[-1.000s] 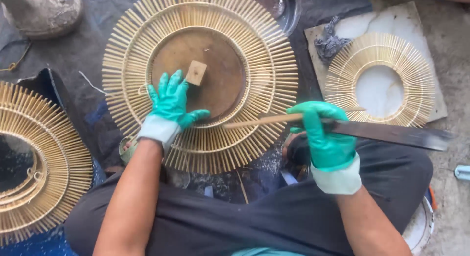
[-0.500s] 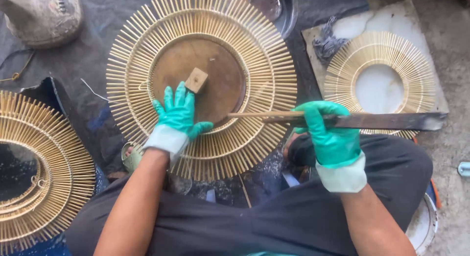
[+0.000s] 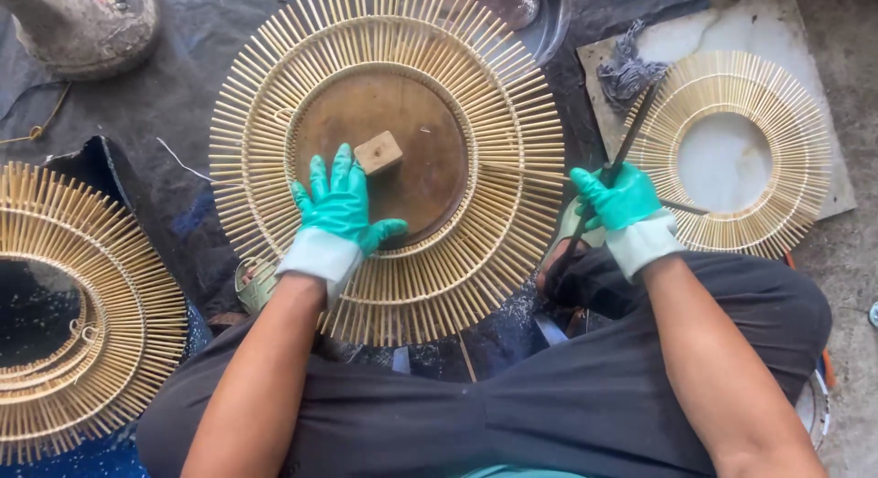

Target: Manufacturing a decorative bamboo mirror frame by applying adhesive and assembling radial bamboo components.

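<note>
Item one, as I log it from the head view: a large round sunburst frame (image 3: 389, 158) of pale bamboo sticks, lying flat on dark ground sheeting (image 3: 183, 85) just ahead of the seated person's knees; brown disc centre, with a small wooden block (image 3: 378, 152) resting on it. Item two: left hand (image 3: 340, 204), green glove with a pale cuff, pressed flat and open on the frame's inner ring, fingertips just beside the block, gripping nothing. Item three: right hand (image 3: 620, 200), same glove, closed around a long dark blade (image 3: 631, 135); the blade runs up and away from the fist, its tip toward a grey rag (image 3: 627, 71), and its lower end is lost behind the hand. I see the hand to the right of the big frame's rim, clear of the sticks. Item four: a smaller sunburst ring (image 3: 732, 153) with an open centre, lying on a pale slab (image 3: 796, 30) at right. Item five: a third stick frame (image 3: 82, 304) at the left edge, partly cut off. Item six: a mottled rounded object (image 3: 87, 25) at top left, kind unclear.
</note>
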